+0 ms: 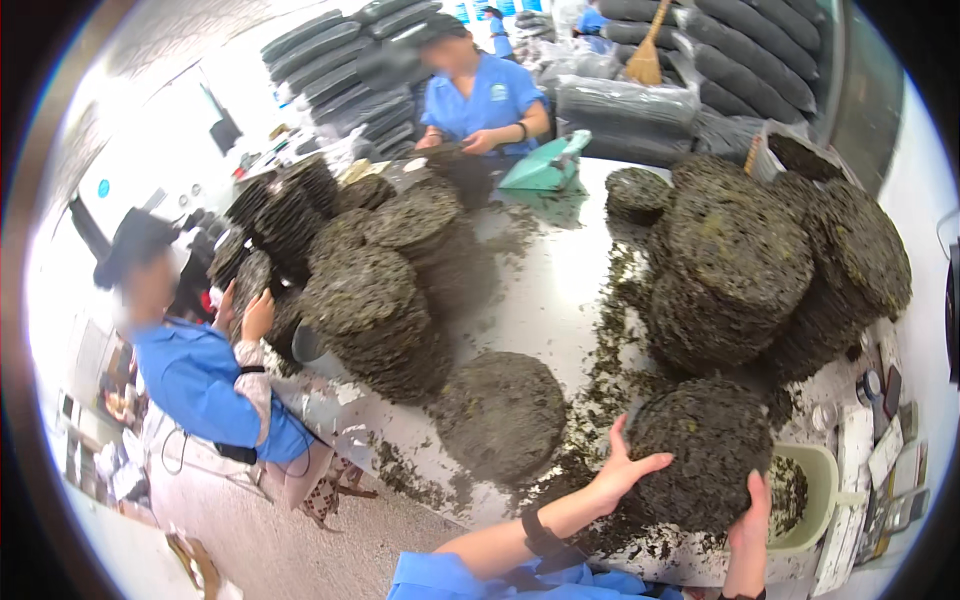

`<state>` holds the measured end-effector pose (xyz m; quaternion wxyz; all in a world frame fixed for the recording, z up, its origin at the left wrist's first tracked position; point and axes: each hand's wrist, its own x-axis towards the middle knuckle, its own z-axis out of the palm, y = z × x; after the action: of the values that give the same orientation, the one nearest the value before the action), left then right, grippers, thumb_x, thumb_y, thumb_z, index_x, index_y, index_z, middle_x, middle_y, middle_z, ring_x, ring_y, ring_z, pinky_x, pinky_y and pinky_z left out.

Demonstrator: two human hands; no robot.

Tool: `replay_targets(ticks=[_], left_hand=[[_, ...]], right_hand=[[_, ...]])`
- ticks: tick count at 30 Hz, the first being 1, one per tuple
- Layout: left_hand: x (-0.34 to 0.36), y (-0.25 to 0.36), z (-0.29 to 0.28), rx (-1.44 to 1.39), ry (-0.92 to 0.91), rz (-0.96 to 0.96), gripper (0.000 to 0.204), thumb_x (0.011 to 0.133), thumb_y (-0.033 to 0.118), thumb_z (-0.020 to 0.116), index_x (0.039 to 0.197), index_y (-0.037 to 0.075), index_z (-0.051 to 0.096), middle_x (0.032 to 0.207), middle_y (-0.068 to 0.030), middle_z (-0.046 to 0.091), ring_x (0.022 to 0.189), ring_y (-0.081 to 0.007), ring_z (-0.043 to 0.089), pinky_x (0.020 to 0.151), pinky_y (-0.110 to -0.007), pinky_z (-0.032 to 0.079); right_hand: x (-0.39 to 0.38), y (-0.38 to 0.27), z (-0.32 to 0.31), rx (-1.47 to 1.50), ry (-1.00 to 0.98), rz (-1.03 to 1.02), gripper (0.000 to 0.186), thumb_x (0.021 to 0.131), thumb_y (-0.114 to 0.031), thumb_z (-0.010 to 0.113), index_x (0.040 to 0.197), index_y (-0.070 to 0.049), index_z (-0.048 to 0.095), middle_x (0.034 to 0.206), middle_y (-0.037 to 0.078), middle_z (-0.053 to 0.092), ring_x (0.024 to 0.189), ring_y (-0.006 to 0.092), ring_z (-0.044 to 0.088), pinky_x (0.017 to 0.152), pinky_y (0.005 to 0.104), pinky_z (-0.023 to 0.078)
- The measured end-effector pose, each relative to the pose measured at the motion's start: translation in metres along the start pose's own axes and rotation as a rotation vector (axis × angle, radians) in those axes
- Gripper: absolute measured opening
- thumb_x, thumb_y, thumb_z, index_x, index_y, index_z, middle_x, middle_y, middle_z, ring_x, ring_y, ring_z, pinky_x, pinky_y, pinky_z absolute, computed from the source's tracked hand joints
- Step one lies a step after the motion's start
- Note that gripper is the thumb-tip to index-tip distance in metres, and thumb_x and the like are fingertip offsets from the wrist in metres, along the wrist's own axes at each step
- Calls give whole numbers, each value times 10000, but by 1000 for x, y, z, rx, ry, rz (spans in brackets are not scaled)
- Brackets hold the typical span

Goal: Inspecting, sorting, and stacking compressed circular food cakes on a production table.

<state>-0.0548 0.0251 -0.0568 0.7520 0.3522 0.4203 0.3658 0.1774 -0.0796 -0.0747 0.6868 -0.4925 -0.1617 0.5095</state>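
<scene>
A dark, rough, round cake of dried leafy material, seaweed-like, (pixel 698 445) is between my hands at the lower right. My left hand (pixel 625 470) grips its left side, with the thumb and fingers on the rim. My right hand (pixel 750 515) holds its right side. Just left of it, another flat round cake (pixel 497 410) lies on the steel table (pixel 545 280), with loose dark flakes about. A green plastic tub (pixel 820 480) with flakes sits beside my right hand.
Tall stacks of cakes stand right (pixel 730 250) and left (pixel 365 300). A teal dustpan (pixel 540 165) rests at the back. A co-worker in blue (pixel 200 370) holds a cake at left; another (pixel 485 100) stands across the table. Bagged sacks (pixel 745 70) are piled behind.
</scene>
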Motion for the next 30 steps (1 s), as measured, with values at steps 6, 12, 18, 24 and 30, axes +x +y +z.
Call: replay_targets(ticks=[6, 12, 18, 24, 30], left_hand=[[-59, 40, -19, -116, 17, 208, 1130, 752, 225, 790, 1523, 174, -34, 1541, -178, 73, 1395, -286, 220, 1116, -436, 247], [-131, 95, -110, -554, 179, 201, 1024, 756, 179, 744, 1480, 269, 26, 1358, -165, 435, 1191, -313, 497, 989, -488, 442], [-163, 208, -212, -402, 467, 816, 436, 871, 285, 626, 1235, 72, 519, 1195, -73, 594, 1084, -238, 579, 967, -410, 456], [-214, 230, -300, -549, 544, 1034, 486, 876, 356, 601, 1274, 89, 519, 1244, -54, 591, 1133, -239, 559, 989, -410, 426], [-258, 123, -340, -473, 876, 887, 682, 837, 442, 632, 1389, 125, 388, 1382, -82, 453, 1278, -283, 431, 1020, -475, 389]], right_hand=[[-38, -37, 54, 36, -230, -214, 646, 950, -405, 502, 1475, -85, 302, 1453, 91, 404, 1327, 257, 393, 1094, 387, 327], [-53, -32, 134, -340, -376, -421, 746, 923, -459, 514, 1499, -72, 238, 1548, 101, 243, 1452, 228, 165, 1180, 409, 107], [-62, 6, 144, -341, -458, -224, 683, 889, -287, 597, 1456, -32, 315, 1531, 104, 277, 1446, 220, 180, 1176, 436, 99], [-57, 19, 150, -483, -361, -162, 541, 878, -234, 597, 1365, -52, 444, 1493, 115, 331, 1423, 252, 233, 1159, 450, 161], [-51, 39, 189, -666, -436, -221, 472, 877, -190, 619, 1307, -50, 483, 1443, 129, 379, 1358, 270, 341, 1124, 430, 247]])
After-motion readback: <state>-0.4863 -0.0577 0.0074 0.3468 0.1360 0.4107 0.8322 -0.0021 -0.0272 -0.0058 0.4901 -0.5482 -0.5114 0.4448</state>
